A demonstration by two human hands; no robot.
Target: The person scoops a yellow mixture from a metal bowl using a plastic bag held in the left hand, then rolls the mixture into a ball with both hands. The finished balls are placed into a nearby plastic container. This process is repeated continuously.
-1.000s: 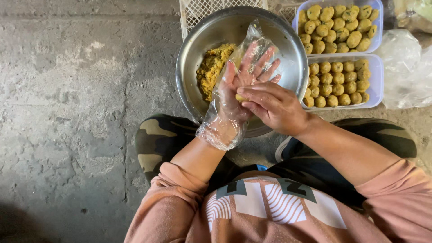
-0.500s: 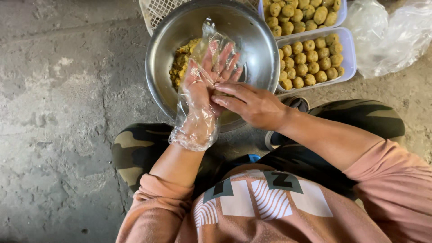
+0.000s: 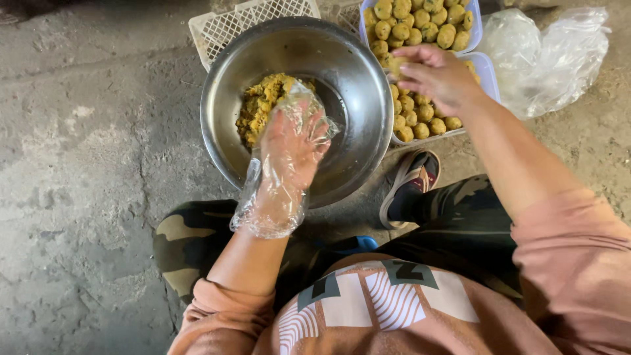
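Since half a second ago the hands have parted: right hand (image 3: 436, 75), bare, now sits over the nearer clear plastic tray of yellow-brown balls (image 3: 420, 112), fingers pinched on one pale ball (image 3: 398, 66). Left hand (image 3: 292, 135), in a loose clear plastic glove, hangs open inside the round steel bowl (image 3: 355, 72), fingertips just beside the yellow crumbly mixture (image 3: 263, 105), holding nothing. A second filled tray (image 3: 420, 23) lies behind the first; a crumpled clear bag (image 3: 552, 56) lies right of both.

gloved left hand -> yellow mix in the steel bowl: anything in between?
Nothing visible. The left hand, in a loose clear plastic glove, is already inside the steel bowl, its fingers at the edge of the yellow mixture. Only the glove film lies between skin and mixture.
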